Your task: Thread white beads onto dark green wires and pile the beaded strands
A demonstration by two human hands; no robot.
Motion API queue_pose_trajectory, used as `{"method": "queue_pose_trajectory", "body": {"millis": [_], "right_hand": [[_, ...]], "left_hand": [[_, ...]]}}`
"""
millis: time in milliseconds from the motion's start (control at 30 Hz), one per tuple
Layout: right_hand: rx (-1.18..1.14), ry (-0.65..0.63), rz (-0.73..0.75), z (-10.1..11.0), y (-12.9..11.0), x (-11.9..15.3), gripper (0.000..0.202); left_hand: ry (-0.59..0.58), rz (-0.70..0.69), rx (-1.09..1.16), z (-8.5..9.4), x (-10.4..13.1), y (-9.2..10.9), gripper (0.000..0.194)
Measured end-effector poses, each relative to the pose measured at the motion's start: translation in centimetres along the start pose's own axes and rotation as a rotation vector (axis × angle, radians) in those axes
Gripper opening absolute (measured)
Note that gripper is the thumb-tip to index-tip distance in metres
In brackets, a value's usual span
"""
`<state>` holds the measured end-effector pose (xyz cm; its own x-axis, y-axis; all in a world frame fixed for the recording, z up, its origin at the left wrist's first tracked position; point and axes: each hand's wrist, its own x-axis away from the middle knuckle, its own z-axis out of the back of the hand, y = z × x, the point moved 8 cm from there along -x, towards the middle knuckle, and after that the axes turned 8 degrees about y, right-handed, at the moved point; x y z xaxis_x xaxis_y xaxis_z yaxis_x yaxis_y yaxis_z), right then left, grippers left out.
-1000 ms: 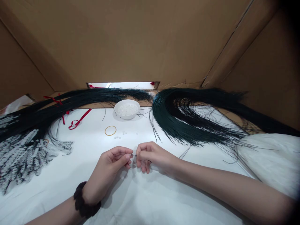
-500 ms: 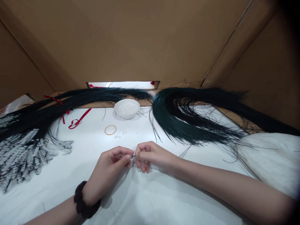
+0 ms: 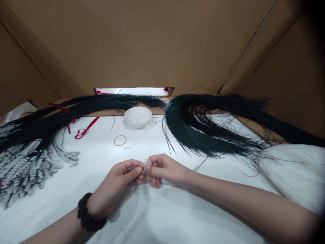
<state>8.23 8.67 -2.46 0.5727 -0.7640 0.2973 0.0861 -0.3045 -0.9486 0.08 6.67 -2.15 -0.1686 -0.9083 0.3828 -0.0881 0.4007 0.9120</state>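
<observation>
My left hand (image 3: pixel 128 174), with a dark scrunchie on its wrist, pinches a thin dark strand (image 3: pixel 144 169) between thumb and fingertips. From the other side my right hand (image 3: pixel 162 169) closes its thumb and index finger on the same strand. Only a short piece of it shows in the small gap between the hands. Beyond them stands a white bowl (image 3: pixel 138 122) with many small white beads in it. A few loose beads (image 3: pixel 128 148) and a yellow rubber band (image 3: pixel 120 140) lie on the white surface in front of the bowl.
Dark strands curve in a large bundle (image 3: pixel 203 145) at the right. More strands (image 3: pixel 88 105) lie at the left, many ending in white beaded lengths (image 3: pixel 27 169). A red ribbon (image 3: pixel 87 128) lies near them. Cardboard walls (image 3: pixel 157 44) enclose the back; a white bag (image 3: pixel 294 169) sits right.
Both hands stay close together on the strand. The left wrist has shifted slightly left and up, and the gap between the fingertips looks much the same.
</observation>
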Motion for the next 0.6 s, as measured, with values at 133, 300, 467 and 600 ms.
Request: {"method": "queue_pose_trajectory", "body": {"millis": [133, 300, 467, 600], "right_hand": [[-0.005, 0.006, -0.003, 0.10, 0.02, 0.05, 0.008], [-0.036, -0.008, 0.005, 0.05, -0.06, -0.01, 0.008], [-0.024, 0.006, 0.001, 0.10, 0.03, -0.09, 0.008], [-0.010, 0.014, 0.008, 0.08, 0.06, -0.01, 0.008]], "left_hand": [[-0.040, 0.024, 0.031, -0.26, 0.08, -0.16, 0.012], [-0.053, 0.027, 0.053, -0.25, 0.23, -0.27, 0.012], [-0.052, 0.023, 0.050, -0.30, 0.28, -0.13, 0.013], [-0.046, 0.022, 0.043, -0.27, 0.23, -0.19, 0.012]]}}
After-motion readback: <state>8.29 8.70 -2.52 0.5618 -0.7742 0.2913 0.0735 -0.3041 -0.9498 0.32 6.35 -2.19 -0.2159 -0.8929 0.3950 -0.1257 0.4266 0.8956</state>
